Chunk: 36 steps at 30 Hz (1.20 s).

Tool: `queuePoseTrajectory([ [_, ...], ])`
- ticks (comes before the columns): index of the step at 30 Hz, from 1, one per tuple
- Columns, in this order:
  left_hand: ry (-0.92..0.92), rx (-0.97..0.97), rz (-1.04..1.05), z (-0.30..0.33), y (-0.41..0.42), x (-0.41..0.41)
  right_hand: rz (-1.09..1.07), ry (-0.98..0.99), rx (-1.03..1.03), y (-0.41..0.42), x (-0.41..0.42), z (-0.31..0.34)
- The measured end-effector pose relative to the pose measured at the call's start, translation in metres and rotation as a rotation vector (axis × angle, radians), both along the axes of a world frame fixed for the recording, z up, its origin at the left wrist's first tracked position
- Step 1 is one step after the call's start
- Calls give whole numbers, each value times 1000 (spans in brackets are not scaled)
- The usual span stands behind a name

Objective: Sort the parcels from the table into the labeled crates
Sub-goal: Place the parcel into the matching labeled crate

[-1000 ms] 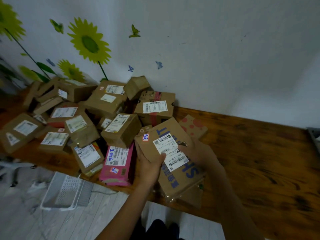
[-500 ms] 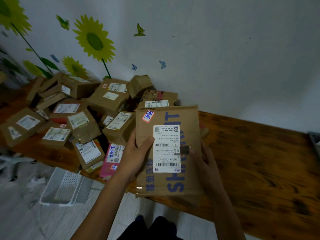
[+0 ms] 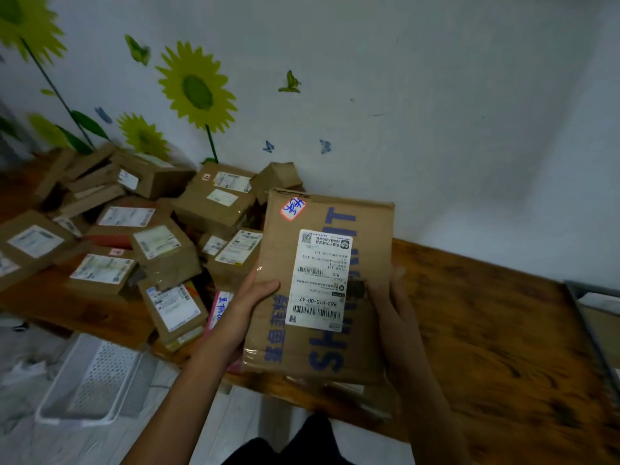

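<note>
Beside table (image 3: 503, 330), white crate (image 3: 90, 380)

Dim, flat indoor light with a bluish cast leaves the frame's lower edge murky. Wide-angle distortion bends the edges, and motion blur smears the upper-left corner.

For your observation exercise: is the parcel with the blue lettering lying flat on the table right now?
No: both the left hand and the right hand hold the parcel raised above the table, label facing the camera.
</note>
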<state>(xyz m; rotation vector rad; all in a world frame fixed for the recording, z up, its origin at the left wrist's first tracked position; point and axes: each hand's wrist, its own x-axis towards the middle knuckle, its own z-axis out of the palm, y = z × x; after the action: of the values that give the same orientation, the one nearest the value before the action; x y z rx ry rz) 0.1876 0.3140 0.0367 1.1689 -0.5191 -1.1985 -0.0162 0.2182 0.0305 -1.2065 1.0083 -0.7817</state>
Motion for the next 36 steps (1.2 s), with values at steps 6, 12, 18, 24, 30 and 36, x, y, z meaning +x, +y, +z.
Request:
queuePoseTrajectory([
  [6, -24, -9, -57, -6, 18, 34, -67, 6, 34, 9, 26, -8],
  [12, -248, 132, -9, -17, 9, 52, -86, -100, 141, 12, 45, -25],
  [18, -483, 240, -237, -37, -13, 40, -260, -2, 290, 11, 36, -68],
  [24, -435, 284, -235, -76, -6, 16, -310, 243, 270, 16, 14, -98],
  [30, -826, 510, -52, -81, 10, -5, -158, 927, -251, -46, 12, -63],
  [36, -441, 560, 141, -84, 54, -47, 304, 1225, -459, -107, 63, -46],
])
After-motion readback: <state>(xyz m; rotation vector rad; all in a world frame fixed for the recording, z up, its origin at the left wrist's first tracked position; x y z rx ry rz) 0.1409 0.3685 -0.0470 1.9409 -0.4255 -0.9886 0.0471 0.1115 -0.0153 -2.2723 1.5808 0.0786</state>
